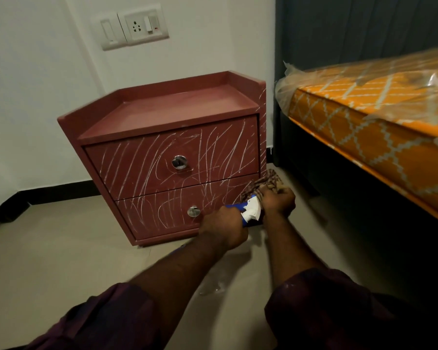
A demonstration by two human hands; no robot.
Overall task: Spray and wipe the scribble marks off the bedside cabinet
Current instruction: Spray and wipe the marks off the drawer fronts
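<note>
Left hand (224,227) out front, curled round a blue-and-white spray bottle (249,212). Right hand (278,200) just beside it, clutching a brown patterned cloth (266,183).

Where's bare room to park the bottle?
Free: rimmed top of the red-brown wooden cabinet; beige floor left of it, up to black skirting. Crowded: its lower right corner, where left hand, right hand, blue spray bottle and brown patterned cloth bunch.

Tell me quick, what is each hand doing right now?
Left hand: closed around the blue spray bottle.
Right hand: closed on the patterned cloth.
</note>
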